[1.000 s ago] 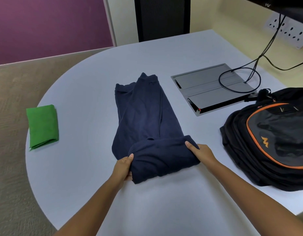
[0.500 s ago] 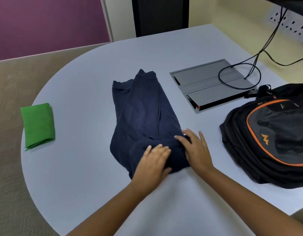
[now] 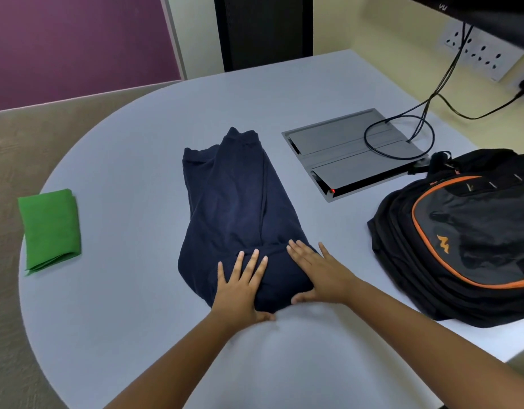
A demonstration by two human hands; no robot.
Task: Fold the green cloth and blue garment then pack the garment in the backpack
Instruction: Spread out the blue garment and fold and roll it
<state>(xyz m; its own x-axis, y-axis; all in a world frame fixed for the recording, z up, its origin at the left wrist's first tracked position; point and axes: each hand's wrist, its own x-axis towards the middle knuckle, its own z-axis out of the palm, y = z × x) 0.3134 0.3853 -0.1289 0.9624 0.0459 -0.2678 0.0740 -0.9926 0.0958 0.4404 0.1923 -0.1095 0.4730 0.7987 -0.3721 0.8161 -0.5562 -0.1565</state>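
Observation:
The dark blue garment (image 3: 234, 202) lies on the round grey table (image 3: 131, 149), its near end folded over onto itself. My left hand (image 3: 243, 287) lies flat on that folded end with fingers spread. My right hand (image 3: 319, 273) presses flat on the fold beside it, fingers straight and thumb at the near edge. The green cloth (image 3: 50, 228) sits folded at the table's left edge. The black backpack with orange trim (image 3: 461, 237) lies at the right, its zip closed as far as I can see.
A grey cable hatch (image 3: 352, 152) is set into the table behind the backpack, with black cables (image 3: 402, 137) looping over it up to wall sockets (image 3: 482, 51). The table's left rim drops to carpet.
Both hands went from gripping the sides of the folded end to lying flat on top of it. The fold now sits pressed lower and flatter.

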